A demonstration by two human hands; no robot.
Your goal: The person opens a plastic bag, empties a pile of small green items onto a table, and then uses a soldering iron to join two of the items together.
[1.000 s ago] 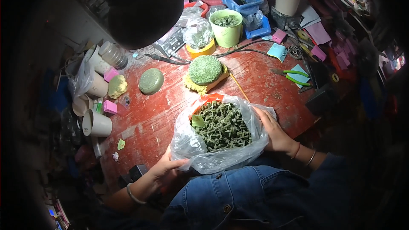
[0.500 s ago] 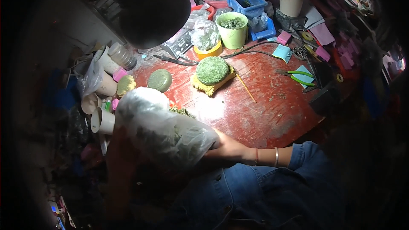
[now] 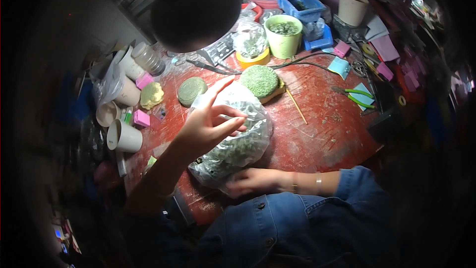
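A clear plastic bag [image 3: 250, 144] with dull green, small pieces in it rests on the red tabletop in front of me. My left hand [image 3: 206, 126] is raised over the bag, holding nothing, its fingers apart. At the bag's near edge, my right hand [image 3: 255, 181] grips the plastic, slightly blurred, its fingertips partly hidden. Just beyond the bag lies a round pad covered in small green pieces [image 3: 259, 81], resting on a yellow sponge [image 3: 281, 87]. A plain grey-green disc [image 3: 192, 92] sits to the left of the pad.
A dark lamp head [image 3: 196, 15] hangs over the far left. White cups [image 3: 125, 136] and pink blocks crowd the left edge. At the back stand a light green pot [image 3: 283, 37] and blue baskets [image 3: 301, 5]. Green-handled pliers [image 3: 359, 98] and a thin stick [image 3: 297, 106] lie right.
The bag has come down from a raised, tilted position onto the table. My left hand, hidden before, now shows above it with fingers apart. The view has shifted slightly.
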